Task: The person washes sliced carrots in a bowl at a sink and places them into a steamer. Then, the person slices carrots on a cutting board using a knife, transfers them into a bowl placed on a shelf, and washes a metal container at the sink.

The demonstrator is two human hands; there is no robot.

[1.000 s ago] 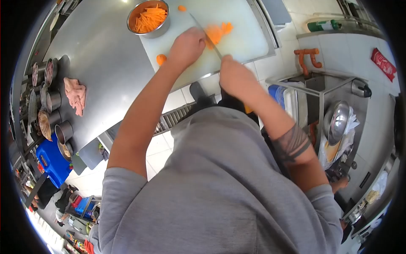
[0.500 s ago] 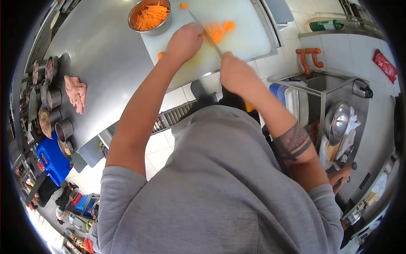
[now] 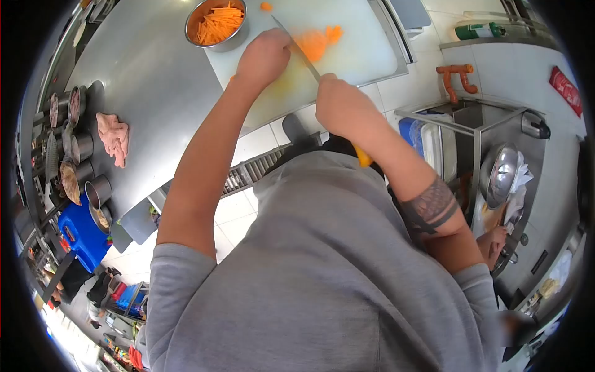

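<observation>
My right hand [image 3: 346,108] is wrapped round a knife [image 3: 302,54], whose long blade points up and left across the white cutting board [image 3: 365,53]. A yellow piece [image 3: 362,156] shows under my right forearm, in line with the blade. Just left of the blade, my left hand [image 3: 266,59] rests on the board with its fingers curled; whatever they hold is hidden. Cut orange carrot [image 3: 315,45] lies right of the blade, partly blurred. A small carrot end [image 3: 266,6] sits near the blade's tip. Carrot sticks [image 3: 218,23] fill a metal bowl [image 3: 189,28] at the board's upper left.
Raw pale meat [image 3: 113,137] lies on the steel counter [image 3: 167,105]. Metal pots [image 3: 98,189] and a blue container [image 3: 83,232] line the far left. On the right stand a steel rack [image 3: 477,133] and a metal bowl [image 3: 501,177]. Another person's hand [image 3: 493,240] shows at lower right.
My left hand has shifted slightly left, and my right hand has moved a little left with the knife. The cut carrot stays in about the same spot.
</observation>
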